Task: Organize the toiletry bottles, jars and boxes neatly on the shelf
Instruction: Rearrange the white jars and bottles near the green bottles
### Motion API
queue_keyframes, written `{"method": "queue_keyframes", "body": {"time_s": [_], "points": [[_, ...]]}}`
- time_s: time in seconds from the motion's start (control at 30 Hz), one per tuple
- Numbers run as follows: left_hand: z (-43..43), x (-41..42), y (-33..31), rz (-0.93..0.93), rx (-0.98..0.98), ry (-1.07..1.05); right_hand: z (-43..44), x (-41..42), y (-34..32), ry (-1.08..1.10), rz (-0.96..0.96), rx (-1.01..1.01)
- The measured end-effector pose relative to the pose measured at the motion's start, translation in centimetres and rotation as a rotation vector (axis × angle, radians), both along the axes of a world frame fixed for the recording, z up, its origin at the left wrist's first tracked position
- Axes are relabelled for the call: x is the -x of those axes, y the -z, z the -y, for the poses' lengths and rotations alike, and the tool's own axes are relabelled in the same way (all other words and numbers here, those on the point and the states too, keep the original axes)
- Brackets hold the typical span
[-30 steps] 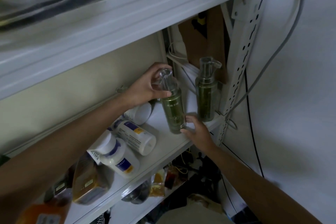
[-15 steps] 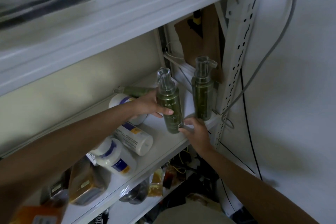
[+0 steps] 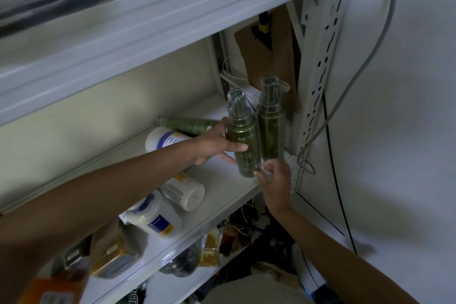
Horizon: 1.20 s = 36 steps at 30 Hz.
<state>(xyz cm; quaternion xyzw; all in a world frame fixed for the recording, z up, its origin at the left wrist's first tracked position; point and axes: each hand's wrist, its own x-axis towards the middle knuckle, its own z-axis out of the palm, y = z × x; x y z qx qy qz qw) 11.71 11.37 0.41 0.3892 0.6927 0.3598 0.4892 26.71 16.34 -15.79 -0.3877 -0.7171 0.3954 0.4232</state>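
Note:
Two green pump bottles stand upright, side by side, at the right end of the white shelf (image 3: 229,192). My left hand (image 3: 214,145) grips the body of the left pump bottle (image 3: 243,140), thumb across its front. My right hand (image 3: 275,180) curls its thumb and fingertips at that bottle's base, where it meets the right pump bottle (image 3: 271,128). A third green bottle (image 3: 187,124) lies on its side behind my left wrist. Three white jars with blue labels lie tipped over on the shelf: one at the back (image 3: 160,138), one in the middle (image 3: 185,191), one near the front (image 3: 153,219).
An amber jar (image 3: 111,249) and an orange box (image 3: 49,295) sit at the shelf's left front. A perforated white upright (image 3: 318,81) and a grey cable (image 3: 345,86) border the right end. Brown cardboard (image 3: 271,57) leans behind the bottles. Clutter fills the lower shelf.
My left hand slid down from the pump head to the bottle's body. The left bottle moved right until it stood against the right one. My right hand stayed at its base.

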Motion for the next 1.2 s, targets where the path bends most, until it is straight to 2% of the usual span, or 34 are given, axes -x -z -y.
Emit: {"method": "queue_keyframes", "body": {"time_s": [0.13, 0.3, 0.47, 0.57, 0.73, 1.2], "points": [[-0.1, -0.6, 0.3, 0.009, -0.001, -0.023, -0.4, -0.3, 0.2, 0.015, -0.026, 0.076], [0.2, -1.4, 2.0, -0.019, -0.006, -0.124, -0.6, -0.5, 0.0, 0.008, -0.042, 0.063], [0.3, -4.2, 4.8, -0.170, -0.075, -0.299, -0.8, -0.5, 0.1, -0.048, -0.049, 0.081], [0.4, -5.1, 6.6, -0.288, -0.074, -0.343, -0.9, -0.6, 0.1, -0.054, 0.032, 0.075], [0.4, -5.4, 7.5, -0.364, -0.113, -0.377, -1.1, -0.7, 0.3, -0.053, 0.095, 0.064], [0.1, -5.3, 8.4, -0.401, -0.156, -0.379, -1.3, -1.3, -0.1, -0.017, 0.087, 0.080]]}}
